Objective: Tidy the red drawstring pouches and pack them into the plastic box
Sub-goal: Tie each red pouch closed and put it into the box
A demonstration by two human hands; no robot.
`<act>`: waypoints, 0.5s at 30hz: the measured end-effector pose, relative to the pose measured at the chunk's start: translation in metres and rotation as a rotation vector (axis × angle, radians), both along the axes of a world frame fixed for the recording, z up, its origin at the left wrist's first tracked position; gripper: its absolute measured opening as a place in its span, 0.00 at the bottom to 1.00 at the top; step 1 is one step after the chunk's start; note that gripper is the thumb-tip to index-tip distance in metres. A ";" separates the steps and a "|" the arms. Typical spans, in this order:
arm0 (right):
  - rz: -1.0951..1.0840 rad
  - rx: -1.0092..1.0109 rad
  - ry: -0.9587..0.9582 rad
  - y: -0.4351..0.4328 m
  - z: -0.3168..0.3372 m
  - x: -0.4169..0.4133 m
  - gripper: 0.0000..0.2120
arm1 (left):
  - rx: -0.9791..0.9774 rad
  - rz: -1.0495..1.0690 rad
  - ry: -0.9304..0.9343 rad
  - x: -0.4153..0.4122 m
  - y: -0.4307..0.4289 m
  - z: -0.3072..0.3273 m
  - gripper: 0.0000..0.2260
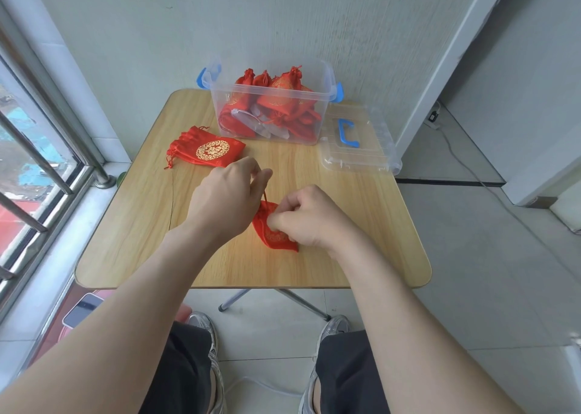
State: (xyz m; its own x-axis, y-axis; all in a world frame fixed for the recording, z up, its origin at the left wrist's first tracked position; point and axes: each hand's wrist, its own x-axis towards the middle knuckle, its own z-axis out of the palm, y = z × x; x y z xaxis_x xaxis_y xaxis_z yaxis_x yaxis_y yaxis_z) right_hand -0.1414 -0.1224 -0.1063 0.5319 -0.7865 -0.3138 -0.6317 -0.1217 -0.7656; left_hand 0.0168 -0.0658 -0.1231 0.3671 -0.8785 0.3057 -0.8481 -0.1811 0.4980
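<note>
On the wooden bench (132,224), a clear plastic box (220,105) with blue latches stands open at the middle of the far edge. It is already heaped with packed pouches (283,95), their gathered necks pointing up. Its clear lid (358,152) lies flat just right of it at the far right corner, with the blue handle (347,133) facing up. A small stack of flat pouches (207,149) with a gold medallion lies left of the box, mouths toward the left edge.

The red drawstring pouch (270,234) being worked on lies near the bench's middle, between the hands. Its long axis runs diagonally, with the mouth toward the far left and the bottom toward the near right corner. The left hand (226,196) pinches the drawstring (265,196) and holds it taut above the mouth. The right hand (309,217), fingers curled, seems to pinch the gathered cloth near the neck and covers much of the pouch. A phone (83,309) lies below the bench's near left corner.
</note>
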 end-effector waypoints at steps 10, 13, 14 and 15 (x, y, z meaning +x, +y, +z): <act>0.134 -0.217 0.215 0.000 -0.003 0.012 0.08 | -0.086 0.043 0.316 -0.008 -0.015 0.001 0.08; 0.089 -0.289 0.154 0.002 -0.007 0.015 0.10 | -0.144 0.122 0.463 -0.010 -0.021 0.004 0.07; 0.084 -0.315 0.120 0.003 -0.008 0.015 0.09 | -0.146 0.154 0.530 -0.009 -0.024 0.005 0.08; 0.088 -0.334 0.087 0.004 -0.009 0.015 0.08 | -0.141 0.176 0.593 -0.008 -0.026 0.007 0.09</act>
State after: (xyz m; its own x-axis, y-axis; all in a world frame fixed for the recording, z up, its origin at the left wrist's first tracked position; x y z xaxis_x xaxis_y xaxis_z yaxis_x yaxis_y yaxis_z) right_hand -0.1269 -0.1186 -0.1154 0.5849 -0.8056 -0.0945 -0.6685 -0.4129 -0.6185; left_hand 0.0085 -0.0920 -0.1164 0.6449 -0.7556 0.1145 -0.3844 -0.1912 0.9031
